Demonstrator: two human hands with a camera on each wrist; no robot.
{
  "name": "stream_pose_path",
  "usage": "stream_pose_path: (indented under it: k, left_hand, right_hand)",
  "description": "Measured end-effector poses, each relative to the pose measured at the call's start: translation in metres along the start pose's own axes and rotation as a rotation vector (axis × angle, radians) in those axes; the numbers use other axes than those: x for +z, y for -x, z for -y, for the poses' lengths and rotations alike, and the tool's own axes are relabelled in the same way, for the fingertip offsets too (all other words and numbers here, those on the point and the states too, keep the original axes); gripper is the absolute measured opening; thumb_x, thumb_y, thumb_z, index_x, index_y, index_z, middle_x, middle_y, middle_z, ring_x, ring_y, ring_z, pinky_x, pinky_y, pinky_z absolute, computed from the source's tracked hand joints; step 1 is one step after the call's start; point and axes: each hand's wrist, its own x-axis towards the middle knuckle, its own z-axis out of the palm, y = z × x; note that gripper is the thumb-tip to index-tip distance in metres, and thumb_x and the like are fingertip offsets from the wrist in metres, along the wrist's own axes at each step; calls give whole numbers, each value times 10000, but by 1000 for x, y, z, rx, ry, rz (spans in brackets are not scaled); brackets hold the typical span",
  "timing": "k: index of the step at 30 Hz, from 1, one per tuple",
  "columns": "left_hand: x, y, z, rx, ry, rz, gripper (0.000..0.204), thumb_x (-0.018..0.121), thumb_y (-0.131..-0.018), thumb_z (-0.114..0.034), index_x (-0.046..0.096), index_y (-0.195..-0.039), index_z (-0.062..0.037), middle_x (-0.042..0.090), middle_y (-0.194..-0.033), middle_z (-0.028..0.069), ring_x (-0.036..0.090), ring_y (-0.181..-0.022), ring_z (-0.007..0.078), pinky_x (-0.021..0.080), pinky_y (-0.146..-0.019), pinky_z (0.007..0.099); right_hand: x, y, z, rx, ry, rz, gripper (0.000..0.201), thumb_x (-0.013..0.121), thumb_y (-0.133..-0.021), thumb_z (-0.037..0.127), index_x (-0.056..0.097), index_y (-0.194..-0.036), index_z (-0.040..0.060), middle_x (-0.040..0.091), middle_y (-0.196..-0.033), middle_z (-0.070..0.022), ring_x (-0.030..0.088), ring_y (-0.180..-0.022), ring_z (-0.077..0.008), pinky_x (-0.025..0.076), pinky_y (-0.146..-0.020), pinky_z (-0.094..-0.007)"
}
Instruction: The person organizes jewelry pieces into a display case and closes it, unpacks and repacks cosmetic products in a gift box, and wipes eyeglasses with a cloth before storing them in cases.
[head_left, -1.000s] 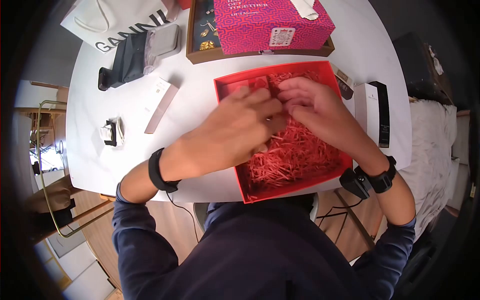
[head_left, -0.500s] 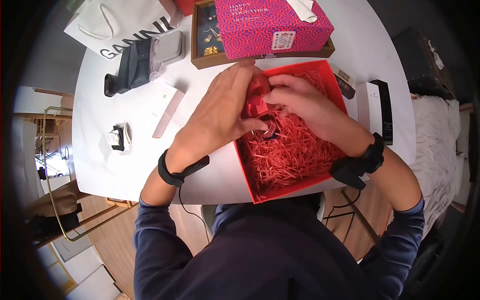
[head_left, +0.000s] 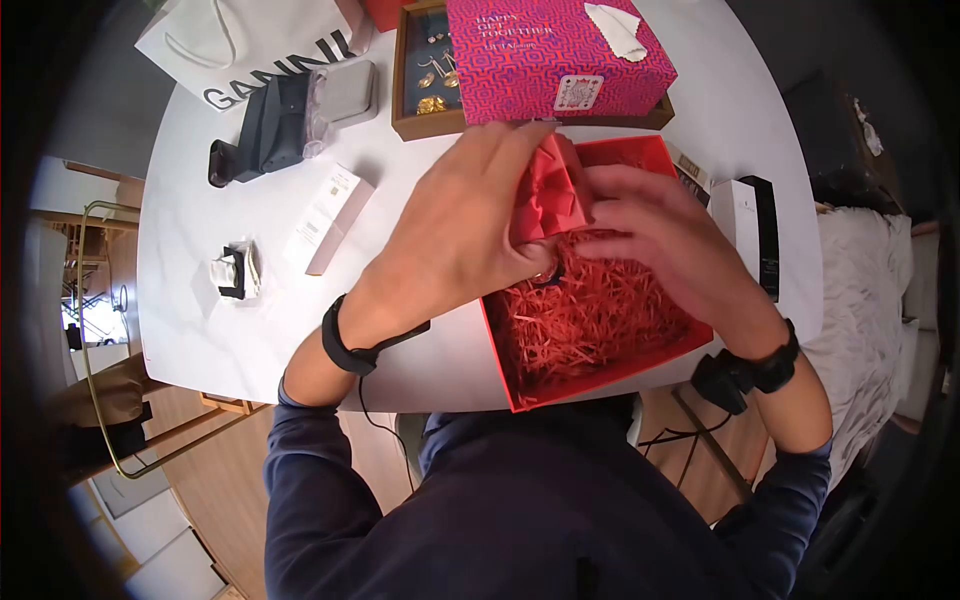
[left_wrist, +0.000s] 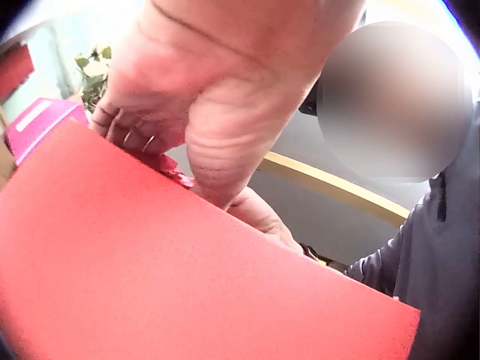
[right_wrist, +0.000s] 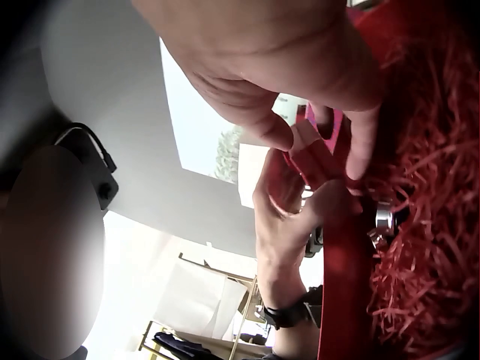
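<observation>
My left hand [head_left: 450,220] grips a small red gift box with a folded ribbon bow [head_left: 550,195] by its left side, thumb toward me. It is over the upper left corner of a large red box [head_left: 697,330] filled with red paper shreds [head_left: 600,320]. At the gift box's right side is my right hand [head_left: 670,220], fingers spread and slightly bent; in the right wrist view its thumb is right at the box edge. A shiny metal piece [right_wrist: 385,216] lies among the shreds below. The large box's wall [left_wrist: 187,262] hides the left fingertips in the left wrist view.
Behind stands a patterned pink box [head_left: 550,60] on a jewellery case [head_left: 425,75]. A white paper bag [head_left: 250,45], dark cases [head_left: 275,120] and a slim white carton [head_left: 330,215] are on the left. Black and white cartons [head_left: 750,230] stand right of the large box.
The left hand has turned and taken hold of the small gift box, raising it with its bow now in plain sight. The right hand's fingers have spread and drawn back to the right.
</observation>
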Motion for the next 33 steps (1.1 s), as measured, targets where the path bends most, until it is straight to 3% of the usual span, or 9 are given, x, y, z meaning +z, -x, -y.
stream_pose_path:
  k: [2, 4, 5, 10, 17, 19, 21, 24, 33]
  left_hand:
    - [-17, -5, 1, -40, 87, 0, 843, 845, -639, -90, 505, -1405, 1, 597, -1313, 191, 595, -1194, 361, 482, -1021, 401]
    - [-24, -8, 5, -63, 385, -77, 786, 797, -683, -39, 520, -1418, -8, 627, -1209, 137, 653, -1106, 242, 543, -969, 356]
    - [-26, -9, 6, -59, 387, -80, 786, 797, -683, -39, 520, -1418, -8, 627, -1209, 137, 653, -1106, 242, 543, -969, 356]
    - [-31, -18, -5, -11, 644, 55, 955, 882, -635, -22, 477, -1496, 51, 604, -1389, 120, 590, -1274, 199, 451, -1097, 328]
    - [-52, -22, 11, -177, 861, -15, 991, 968, -610, -117, 504, -1468, 60, 646, -1355, 136, 610, -1279, 216, 471, -1114, 346]
    - [-56, -23, 21, -53, 1039, -161, 827, 909, -702, -23, 553, -1449, -1, 674, -1277, 104, 663, -1142, 159, 514, -1026, 286]
    - [-64, -24, 28, -89, 1019, -173, 985, 916, -718, -312, 445, -1484, 92, 612, -1384, 240, 636, -1267, 324, 494, -1099, 400]
    - [-69, -19, 29, -141, 924, -240, 988, 892, -731, -334, 431, -1491, 96, 619, -1365, 240, 645, -1247, 351, 505, -1087, 412]
    - [-71, -21, 28, -166, 816, -273, 954, 851, -738, -330, 441, -1503, 65, 639, -1340, 208, 659, -1219, 287, 495, -1092, 392]
  right_hand:
    - [-12, 13, 11, 13, 47, 13, 494, 677, -930, 109, 560, -1388, -34, 640, -1299, -106, 640, -1170, -179, 551, -958, -329]
    - [-24, 23, 20, -96, 809, -18, 644, 681, -915, 39, 452, -1514, -19, 531, -1496, -128, 581, -1305, -225, 510, -1044, -356]
    - [-23, 26, 26, -96, 813, -22, 644, 681, -915, 39, 452, -1514, -19, 531, -1496, -128, 581, -1305, -225, 510, -1044, -356]
    - [11, 19, 30, -439, 218, 199, 850, 760, -832, -7, 337, -1568, -20, 469, -1544, -142, 516, -1379, -241, 404, -1162, -391]
    - [6, 4, 23, -423, 95, 155, 886, 790, -774, -33, 350, -1543, -34, 510, -1494, -143, 494, -1404, -239, 369, -1196, -383]
    - [-6, 5, 16, -465, -57, 158, 851, 791, -794, -71, 352, -1521, -26, 507, -1485, -151, 508, -1388, -243, 432, -1166, -388]
    - [-14, 2, 9, -466, -73, 186, 881, 746, -761, -137, 341, -1530, 4, 477, -1526, -168, 463, -1432, -252, 405, -1187, -393]
    - [-17, 3, 6, -494, -159, 247, 910, 714, -727, -165, 332, -1530, 29, 439, -1562, -190, 435, -1460, -262, 383, -1204, -393]
    - [0, 10, 11, -470, -198, 305, 929, 840, -664, -91, 387, -1457, 79, 376, -1602, -255, 458, -1452, -320, 431, -1192, -444]
